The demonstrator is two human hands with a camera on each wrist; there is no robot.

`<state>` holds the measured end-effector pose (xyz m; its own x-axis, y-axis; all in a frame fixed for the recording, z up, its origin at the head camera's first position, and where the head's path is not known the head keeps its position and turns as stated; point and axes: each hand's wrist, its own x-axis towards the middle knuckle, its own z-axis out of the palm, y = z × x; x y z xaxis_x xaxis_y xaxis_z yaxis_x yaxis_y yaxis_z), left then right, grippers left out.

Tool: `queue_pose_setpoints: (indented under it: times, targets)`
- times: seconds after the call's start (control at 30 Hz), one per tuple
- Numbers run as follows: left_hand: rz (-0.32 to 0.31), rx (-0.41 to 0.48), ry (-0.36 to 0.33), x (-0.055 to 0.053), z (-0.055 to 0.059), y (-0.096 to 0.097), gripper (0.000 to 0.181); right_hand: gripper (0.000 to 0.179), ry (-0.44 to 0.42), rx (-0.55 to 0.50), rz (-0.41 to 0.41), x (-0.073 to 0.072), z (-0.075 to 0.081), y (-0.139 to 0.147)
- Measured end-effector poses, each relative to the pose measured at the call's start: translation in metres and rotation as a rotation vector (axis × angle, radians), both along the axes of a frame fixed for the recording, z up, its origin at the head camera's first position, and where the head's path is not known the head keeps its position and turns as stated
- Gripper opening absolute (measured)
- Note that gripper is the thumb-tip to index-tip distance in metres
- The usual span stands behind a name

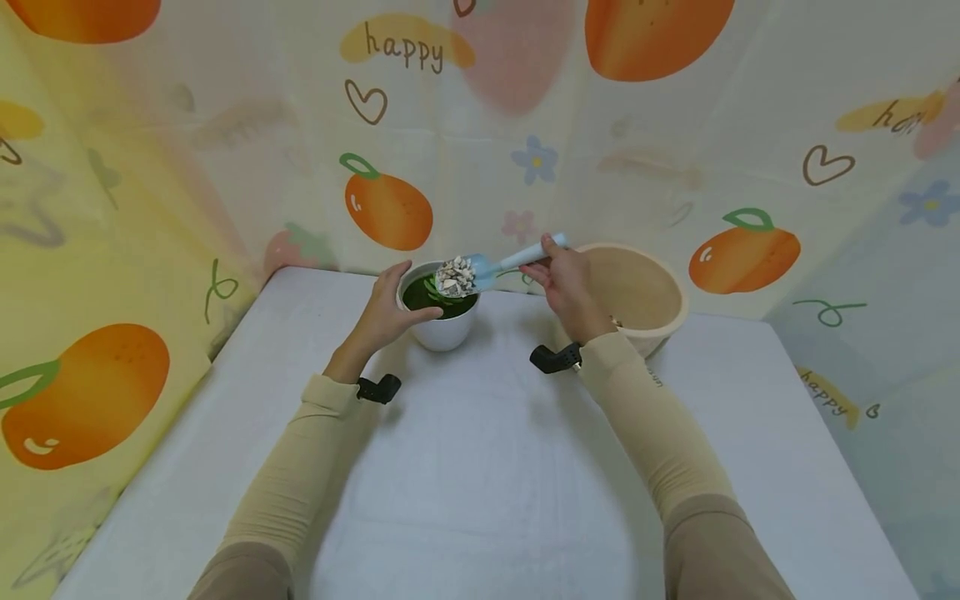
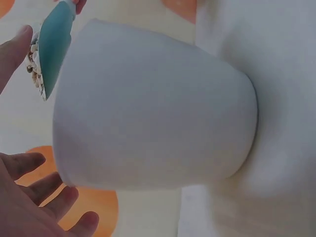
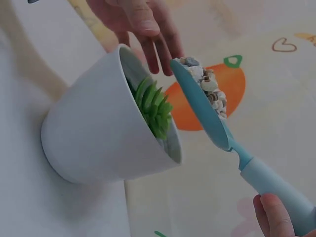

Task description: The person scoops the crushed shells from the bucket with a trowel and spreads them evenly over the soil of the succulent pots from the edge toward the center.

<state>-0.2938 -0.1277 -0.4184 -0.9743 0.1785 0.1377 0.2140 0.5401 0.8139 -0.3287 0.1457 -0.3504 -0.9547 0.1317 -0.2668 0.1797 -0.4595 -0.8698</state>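
A small white pot (image 1: pixel 442 335) stands on the table, and a green succulent (image 3: pixel 154 109) shows inside its rim in the right wrist view. My left hand (image 1: pixel 384 310) is at the pot's left side, thumb and fingers spread about the rim; in the left wrist view its fingertips (image 2: pixel 69 193) come right up to the rim's edge. With my right hand (image 1: pixel 567 287) I hold a light blue hand trowel (image 1: pixel 486 270) by its handle. Its scoop, heaped with small pale and brownish stones (image 1: pixel 456 277), is over the pot's opening.
A large cream tub (image 1: pixel 679 304) stands at the back right, just behind my right forearm, with a few small stones visible inside. A patterned cloth (image 1: pixel 465 192) hangs behind the white-covered table (image 1: pixel 480 467). Black wrist cameras (image 1: pixel 555 358) sit at both cuffs.
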Motion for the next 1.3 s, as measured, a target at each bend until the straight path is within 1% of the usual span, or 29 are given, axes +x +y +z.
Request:
queue_pose_setpoints:
  times: [0.13,0.23,0.4,0.5,0.7,0.87,1.07,1.3]
  targets:
    - [0.007,0.007,-0.035,-0.002,-0.006,-0.003,0.101,0.045,-0.005,0.038,-0.008,0.0,0.0,-0.003]
    - [0.011,0.011,-0.061,-0.004,-0.012,-0.005,0.104,0.045,-0.012,0.042,-0.01,0.001,0.0,-0.006]
    - [0.015,0.016,-0.078,-0.005,-0.02,-0.007,0.105,0.045,-0.011,0.071,0.003,0.001,-0.002,-0.009]
    - [0.014,0.021,-0.087,-0.005,-0.023,-0.007,0.104,0.043,-0.005,0.103,0.004,0.0,-0.004,-0.01]
    - [0.011,0.021,-0.104,-0.005,-0.023,-0.007,0.106,0.038,0.019,0.179,0.007,-0.003,-0.006,-0.014]
    - [0.006,0.022,-0.097,-0.006,-0.023,-0.007,0.106,0.032,0.044,0.235,0.004,-0.004,-0.006,-0.018]
    - [0.018,0.018,-0.095,-0.005,-0.023,-0.007,0.106,0.033,0.059,0.29,-0.006,-0.006,-0.006,-0.022]
    - [0.021,0.017,-0.105,-0.007,-0.023,-0.006,0.107,0.032,0.078,0.391,-0.001,-0.007,-0.005,-0.027]
